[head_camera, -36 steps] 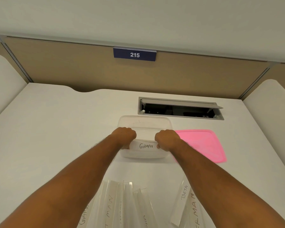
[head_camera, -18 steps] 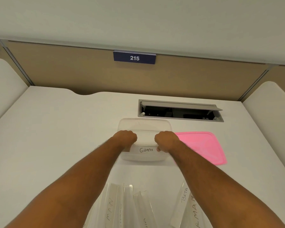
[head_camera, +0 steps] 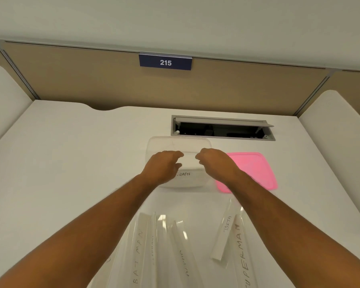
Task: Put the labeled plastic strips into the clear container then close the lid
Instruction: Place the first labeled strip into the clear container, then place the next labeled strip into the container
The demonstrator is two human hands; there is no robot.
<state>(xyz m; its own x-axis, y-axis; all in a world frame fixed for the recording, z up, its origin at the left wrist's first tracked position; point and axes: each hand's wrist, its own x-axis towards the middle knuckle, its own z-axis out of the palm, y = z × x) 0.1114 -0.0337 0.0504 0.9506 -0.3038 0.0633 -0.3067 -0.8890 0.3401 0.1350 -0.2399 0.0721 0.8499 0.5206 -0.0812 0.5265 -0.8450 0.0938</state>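
The clear container (head_camera: 180,140) stands open at the middle of the white desk. A strip labeled "GIRAFEE" (head_camera: 190,175) lies inside it along the near wall. My left hand (head_camera: 164,165) and my right hand (head_camera: 215,163) hover just over the container with fingers loosely curled and nothing between them. To the container's right, the pink lid (head_camera: 257,170) lies flat on the desk. Several labeled strips lie near me, among them "BATMAN" (head_camera: 138,253), "BETA" (head_camera: 224,235) and "SUPERMAN" (head_camera: 243,258). My left hand hides the first letter of the label.
An open cable hatch (head_camera: 222,128) is set into the desk just behind the container. A tan partition with a blue "215" sign (head_camera: 165,62) closes the back. White curved dividers (head_camera: 333,121) flank both sides of the desk.
Both hands were pinching the ends of the "GIRAFEE" strip at the container; now they have let go and lifted slightly, and the strip rests inside.
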